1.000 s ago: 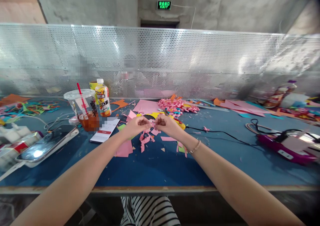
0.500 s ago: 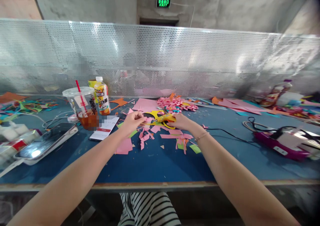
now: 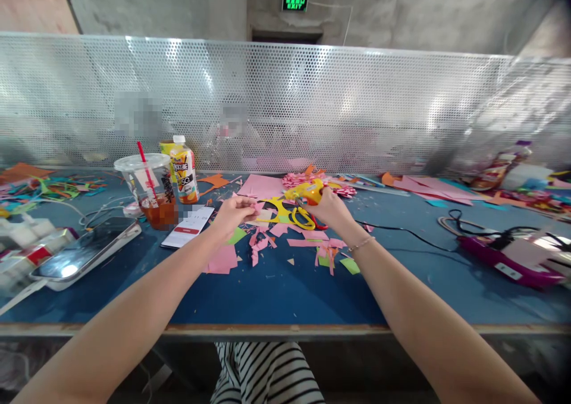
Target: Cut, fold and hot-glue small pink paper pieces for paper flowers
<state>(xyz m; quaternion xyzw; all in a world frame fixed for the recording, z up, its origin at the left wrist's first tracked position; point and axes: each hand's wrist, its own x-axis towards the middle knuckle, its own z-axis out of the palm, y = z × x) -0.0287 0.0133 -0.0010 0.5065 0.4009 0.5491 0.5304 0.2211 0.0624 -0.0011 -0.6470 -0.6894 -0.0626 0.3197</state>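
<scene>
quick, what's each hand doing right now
Left hand: closed, pinching a small pink paper piece.
Right hand: closed around a yellow glue gun.

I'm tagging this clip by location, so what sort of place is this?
Probably a shared craft workshop bench: cut paper scraps litter the blue table, the right hand holds a yellow glue gun, and a perforated metal divider backs the station.

A blue worktop (image 3: 276, 297) with a worn wooden front edge runs below a perforated metal screen (image 3: 357, 106). Behind rise grey concrete walls (image 3: 401, 11) and a lit green exit sign (image 3: 294, 3).
</scene>
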